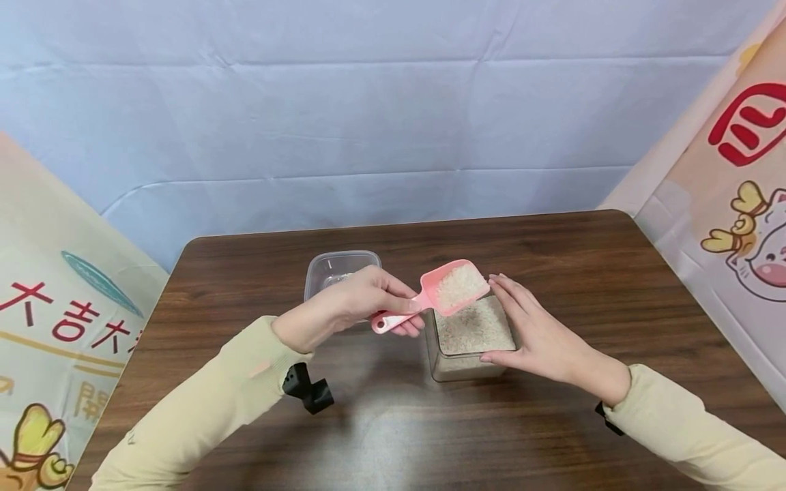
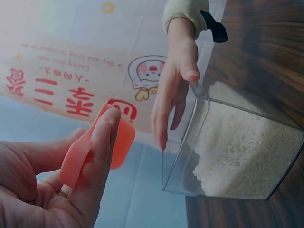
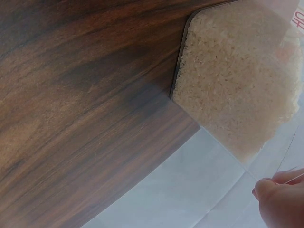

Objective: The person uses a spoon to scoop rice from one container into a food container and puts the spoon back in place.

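Note:
My left hand (image 1: 374, 298) grips the handle of a pink scoop (image 1: 434, 296), which carries a heap of white rice (image 1: 460, 286). The scoop is held above a clear square container (image 1: 437, 365) that holds more rice. In the left wrist view, the scoop (image 2: 124, 142) shows edge-on, its handle between thumb and fingers. My right hand (image 1: 543, 334) holds the container's right side, thumb at the near rim and fingers along the far part. From the right wrist, the rice (image 3: 232, 71) shows through the clear wall, with fingertips at the rim.
A second clear plastic tub (image 1: 316, 276) stands to the left, partly hidden behind my left hand, with a little something pale at its bottom. Both containers are on a dark wooden table (image 1: 381, 436). A pale cloth (image 1: 368, 123) hangs behind the table's far edge.

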Demonstrator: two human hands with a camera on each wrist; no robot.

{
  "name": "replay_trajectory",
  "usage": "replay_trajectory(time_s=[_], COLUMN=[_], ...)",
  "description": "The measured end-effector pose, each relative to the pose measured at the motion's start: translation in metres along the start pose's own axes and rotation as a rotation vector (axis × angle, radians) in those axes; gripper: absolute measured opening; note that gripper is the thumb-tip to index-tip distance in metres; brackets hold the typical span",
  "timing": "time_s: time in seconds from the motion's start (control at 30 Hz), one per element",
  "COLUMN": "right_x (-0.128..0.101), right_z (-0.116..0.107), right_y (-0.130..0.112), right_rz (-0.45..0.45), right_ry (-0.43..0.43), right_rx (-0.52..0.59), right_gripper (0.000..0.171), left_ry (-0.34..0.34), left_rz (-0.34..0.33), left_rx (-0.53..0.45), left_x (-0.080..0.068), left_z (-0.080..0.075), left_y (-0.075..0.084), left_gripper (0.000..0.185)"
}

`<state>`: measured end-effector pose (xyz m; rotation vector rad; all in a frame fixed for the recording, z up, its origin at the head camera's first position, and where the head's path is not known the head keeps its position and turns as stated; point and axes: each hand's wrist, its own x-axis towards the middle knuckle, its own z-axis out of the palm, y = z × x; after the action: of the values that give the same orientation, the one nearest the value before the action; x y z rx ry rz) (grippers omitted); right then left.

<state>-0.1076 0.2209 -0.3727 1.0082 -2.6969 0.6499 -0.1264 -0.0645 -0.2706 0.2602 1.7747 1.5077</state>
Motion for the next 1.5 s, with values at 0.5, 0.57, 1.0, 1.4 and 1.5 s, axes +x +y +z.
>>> replay_trajectory(time_s=[0.5, 0.57, 1.0, 1.4, 1.5], right_x=[0.000, 0.000, 0.000, -0.002, -0.002], right_z=[0.000, 0.000, 0.000, -0.001, -0.001], right_y=[-0.001, 0.000, 0.000, -0.001, -0.001], right_rz=[0.014, 0.008, -0.013, 0.000, 0.002], right_ry=[-0.018, -0.014, 0.000, -0.011, -0.013], right_rx=[-0.004, -0.005, 0.001, 0.003, 0.003], right_gripper=[0.104, 0.104, 0.103, 0.104, 0.105], left_ry=[0.036, 0.041, 0.100, 0.158, 0.163], left_rz=[0.039, 0.051, 0.051, 0.053, 0.060], left_rx=[-0.018, -0.027, -0.089, -0.119, -0.126], left_x=[-0.010, -0.012, -0.020, -0.027, -0.028], left_z=[-0.015, -0.016, -0.030, -0.037, -0.040], left_y=[-0.001, -0.001, -0.006, -0.015, -0.018], left_gripper=[0.027, 0.027, 0.031, 0.031, 0.031])
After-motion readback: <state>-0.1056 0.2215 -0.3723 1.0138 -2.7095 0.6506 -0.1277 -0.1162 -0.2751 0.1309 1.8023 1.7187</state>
